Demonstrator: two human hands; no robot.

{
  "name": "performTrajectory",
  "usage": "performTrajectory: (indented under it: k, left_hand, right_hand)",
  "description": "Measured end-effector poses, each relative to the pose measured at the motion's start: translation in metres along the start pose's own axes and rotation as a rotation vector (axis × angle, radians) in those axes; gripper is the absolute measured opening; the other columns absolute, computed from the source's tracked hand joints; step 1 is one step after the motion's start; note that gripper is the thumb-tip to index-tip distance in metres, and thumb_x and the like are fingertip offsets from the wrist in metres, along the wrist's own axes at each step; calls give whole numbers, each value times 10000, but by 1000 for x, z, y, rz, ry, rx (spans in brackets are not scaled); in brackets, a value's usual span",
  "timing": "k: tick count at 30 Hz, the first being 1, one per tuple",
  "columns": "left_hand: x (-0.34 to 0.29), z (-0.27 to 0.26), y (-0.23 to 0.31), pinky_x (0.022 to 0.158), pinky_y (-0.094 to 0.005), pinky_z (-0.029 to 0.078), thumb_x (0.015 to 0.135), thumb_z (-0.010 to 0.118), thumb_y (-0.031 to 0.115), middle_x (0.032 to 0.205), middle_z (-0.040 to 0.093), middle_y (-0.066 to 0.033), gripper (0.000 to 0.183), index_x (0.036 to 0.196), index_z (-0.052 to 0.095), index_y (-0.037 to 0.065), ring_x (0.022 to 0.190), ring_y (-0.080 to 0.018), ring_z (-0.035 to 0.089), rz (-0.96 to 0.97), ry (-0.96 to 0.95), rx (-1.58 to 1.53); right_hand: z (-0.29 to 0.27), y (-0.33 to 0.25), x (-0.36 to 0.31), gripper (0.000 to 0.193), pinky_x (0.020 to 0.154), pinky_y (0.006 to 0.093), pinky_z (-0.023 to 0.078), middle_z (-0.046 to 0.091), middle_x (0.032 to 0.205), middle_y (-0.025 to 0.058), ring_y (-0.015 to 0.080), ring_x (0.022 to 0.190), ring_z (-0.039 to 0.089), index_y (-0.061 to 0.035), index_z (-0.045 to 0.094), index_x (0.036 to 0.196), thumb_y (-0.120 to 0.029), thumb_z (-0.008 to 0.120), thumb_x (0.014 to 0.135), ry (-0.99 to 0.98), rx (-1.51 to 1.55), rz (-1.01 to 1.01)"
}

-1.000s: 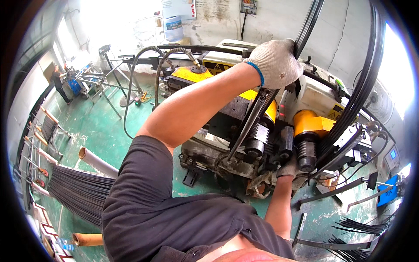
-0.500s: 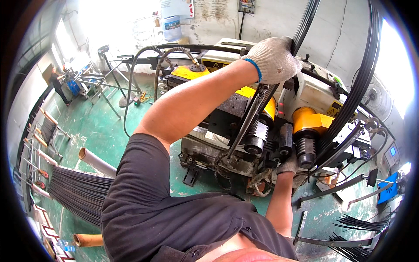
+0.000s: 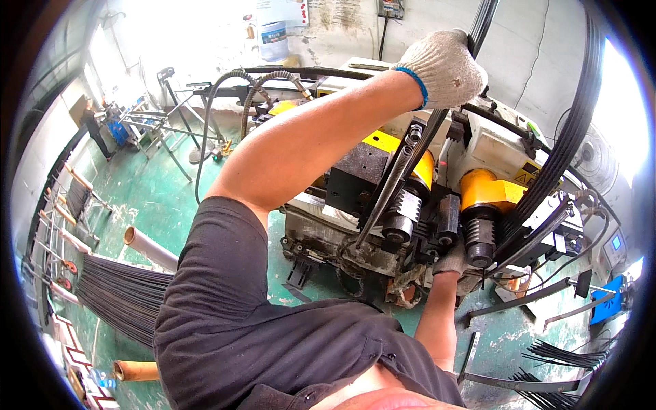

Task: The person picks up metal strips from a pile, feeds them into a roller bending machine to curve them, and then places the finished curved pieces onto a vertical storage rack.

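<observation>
My left hand, in a knitted white glove with a blue cuff, is raised above the machine. Its fingers are wrapped round a bundle of slim black rods that slants from the top of the view down past the wrist into the machine. Lower down, my gloved right hand reaches in under a black block, beside a ribbed dark roller below a yellow housing. Machine parts hide its fingers. A second bundle of black rods curves upward at the right.
Many black rods lie on a rack at the left, near cardboard tubes. A person stands far left by a metal frame. At right are a fan, a blue panel and more rods. Hoses arch over the machine's left.
My left hand has moved up and a little to the right, still gripping the rod bundle. My right hand stays in its place beneath the block.
</observation>
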State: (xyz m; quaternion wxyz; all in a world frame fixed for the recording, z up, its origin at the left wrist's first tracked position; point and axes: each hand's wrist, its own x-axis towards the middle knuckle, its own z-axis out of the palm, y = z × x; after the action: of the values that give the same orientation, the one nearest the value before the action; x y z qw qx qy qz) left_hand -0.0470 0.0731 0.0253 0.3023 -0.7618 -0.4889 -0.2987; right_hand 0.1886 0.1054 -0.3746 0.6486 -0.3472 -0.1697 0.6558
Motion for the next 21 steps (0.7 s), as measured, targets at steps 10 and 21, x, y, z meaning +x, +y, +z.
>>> performTrajectory:
  k: [10, 21]
  left_hand:
    - [-21, -42, 2, 872, -379, 584, 945, 604, 174, 928, 738, -153, 248, 1129, 704, 41, 927, -239, 732, -87, -609, 182]
    - [-54, -50, 38, 857, -346, 559, 916, 711, 197, 927, 760, -140, 316, 1117, 689, -46, 873, -221, 738, -466, -207, -575]
  right_hand:
    - [-58, 30, 43, 262, 829, 320, 576, 725, 1150, 55, 151, 929, 675, -33, 740, 1193, -95, 619, 968, 46, -438, -199]
    - [-23, 32, 17, 226, 849, 352, 573, 747, 1103, 87, 223, 939, 702, 4, 765, 1090, -1, 673, 884, 57, -205, -249]
